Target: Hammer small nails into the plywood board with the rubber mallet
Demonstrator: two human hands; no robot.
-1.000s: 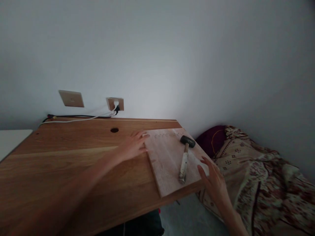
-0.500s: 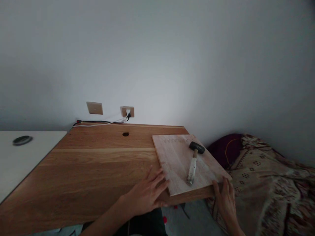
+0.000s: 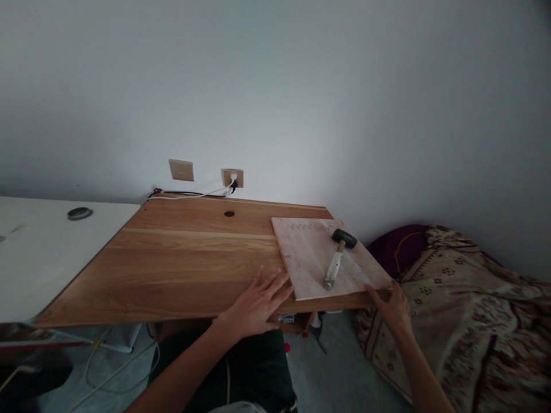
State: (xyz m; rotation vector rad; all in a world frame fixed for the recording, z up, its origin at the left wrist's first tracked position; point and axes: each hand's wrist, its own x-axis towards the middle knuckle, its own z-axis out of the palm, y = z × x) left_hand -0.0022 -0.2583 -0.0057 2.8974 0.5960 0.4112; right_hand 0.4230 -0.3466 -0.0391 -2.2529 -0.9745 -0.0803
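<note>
A pale wooden board [image 3: 307, 258] lies flat on the right end of the wooden desk [image 3: 185, 269]. Across the board rests a rubber mallet [image 3: 334, 267], its black head toward the wall and its white-smeared handle toward me. My left hand [image 3: 256, 301] lies at the desk's front edge with fingers spread, the fingertips by the board's near left corner. At the board's near right corner is my right hand [image 3: 392, 310], thumb and fingers apart along the front edge. Neither hand grasps the mallet.
Cables run from a wall socket [image 3: 232, 178] along the back of the desk. A white desktop [image 3: 43, 258] with a round dark grommet [image 3: 80, 213] adjoins on the left. Patterned bedding [image 3: 456, 310] and a purple pillow [image 3: 396, 246] lie to the right. Loose cables [image 3: 116, 373] trail below.
My view has tilted down and shifted slightly left, showing more floor and my legs. Both hands keep about the same places at the board's corners. Board and mallet have not visibly moved.
</note>
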